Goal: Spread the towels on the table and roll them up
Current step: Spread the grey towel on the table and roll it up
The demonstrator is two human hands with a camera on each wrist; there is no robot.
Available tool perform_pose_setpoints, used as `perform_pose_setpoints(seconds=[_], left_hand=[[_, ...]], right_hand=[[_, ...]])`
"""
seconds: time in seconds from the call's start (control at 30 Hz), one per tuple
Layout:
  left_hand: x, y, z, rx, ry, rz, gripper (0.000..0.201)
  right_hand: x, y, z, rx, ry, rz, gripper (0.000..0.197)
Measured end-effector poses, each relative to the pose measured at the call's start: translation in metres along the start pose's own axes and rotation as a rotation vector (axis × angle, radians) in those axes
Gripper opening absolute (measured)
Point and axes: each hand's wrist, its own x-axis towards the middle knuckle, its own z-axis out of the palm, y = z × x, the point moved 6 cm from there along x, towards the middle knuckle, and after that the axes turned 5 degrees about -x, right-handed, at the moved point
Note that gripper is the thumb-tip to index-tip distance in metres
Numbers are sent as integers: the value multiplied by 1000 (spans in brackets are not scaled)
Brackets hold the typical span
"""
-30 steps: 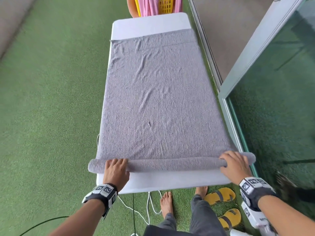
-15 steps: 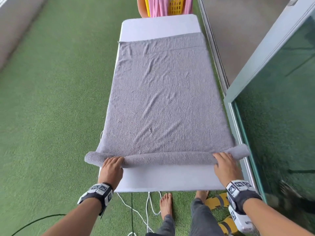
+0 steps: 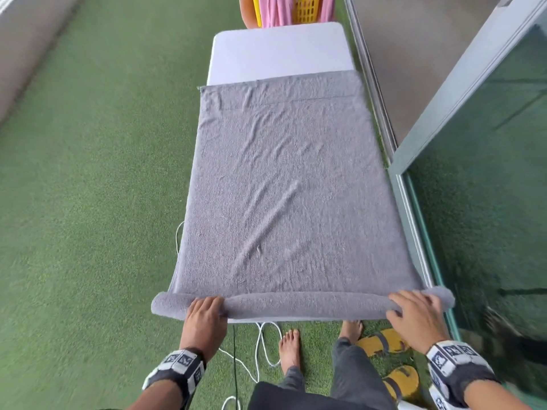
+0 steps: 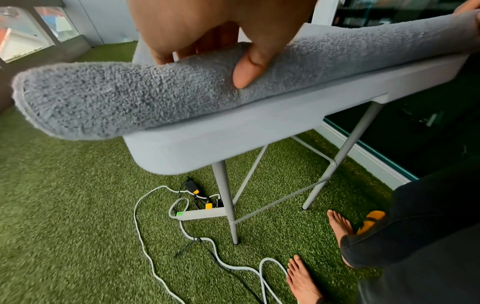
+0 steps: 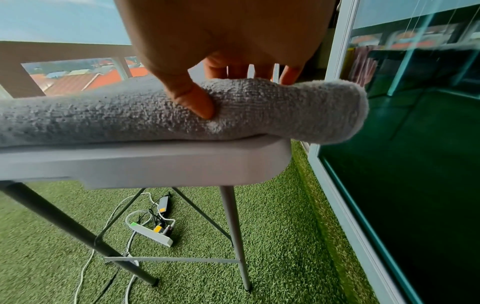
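Gripping rolled grey towel (image 3: 296,184), both hands (image 3: 310,316)

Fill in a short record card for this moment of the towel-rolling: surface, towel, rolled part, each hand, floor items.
surface: white rectangular plastic folding table
towel: grey terry towel spread flat along the table, wrinkled
rolled part: roll at the table's near edge, both ends overhanging the sides
left hand: left hand grips the roll, thumb underneath
right hand: right hand grips the roll near its right end
floor items: white power strip, yellow sandals on green artificial turf
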Motion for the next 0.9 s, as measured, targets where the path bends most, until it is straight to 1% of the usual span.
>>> perform_pose_setpoints(seconds=[0.07,0.1,0.13,0.17,0.2,0.27,0.3,0.37,0.4,0.43,0.5,0.57,0.6,0.63,0.67,0.7,0.73,0.77,0.8,0.83,0.87,0.9], left_hand=[[9,-5,1,-3,-28,3,28],[13,-11,3,13,-38,-21,40],[17,-17,5,39,-47,-52,52],[19,-20,5,49,-57,-82,58],[19,-21,5,40,-65,-91,57],[14,-18,9,43,-114,-57,55],[9,-18,12,65,-149,-33,61],[2,-21,17,125,-192,-15,76],[2,-21,17,154,-187,-16,78],[4,-23,16,174,-171,-29,75],[11,-20,9,195,-129,-50,62],[22,-10,-1,200,-69,-17,37],[27,-4,-7,187,-36,-2,23],[31,-1,-10,147,-16,2,23],[34,0,-12,98,-2,-12,37],[35,-3,-11,50,3,-43,53],[35,-7,-10,24,-11,-78,63],[33,-9,-6,32,-45,-78,63],[29,-10,-3,56,-93,-54,58],[25,-12,3,86,-142,-14,56],[21,-14,8,112,-192,-1,60],[19,-17,10,115,-218,-3,62]], right_hand=[[4,2,-7,24,71,3,35],[6,1,-11,45,119,13,40],[8,1,-12,67,137,17,46],[10,-1,-9,81,117,7,51],[10,-4,-1,87,70,-17,56],[3,-6,16,66,-16,-51,63],[-1,-5,21,42,-34,-53,65],[-5,-3,15,11,-35,-30,60],[-4,-2,11,5,-35,-10,55],[-1,-3,6,-1,-36,1,50],[9,-7,-3,-10,-50,-17,44],[22,-5,-14,8,-48,-34,42],[28,-3,-21,37,-6,-38,42],[32,-1,-27,68,46,-28,44],[35,1,-29,89,65,-17,47],[36,1,-27,90,23,-22,52],[35,-1,-19,70,-62,-39,59],[32,-3,-9,19,-152,-59,64],[28,-2,-1,-35,-197,-83,69],[24,-2,1,-73,-190,-101,71],[20,-1,0,-94,-161,-105,68],[20,-1,-3,-108,-131,-103,61]])
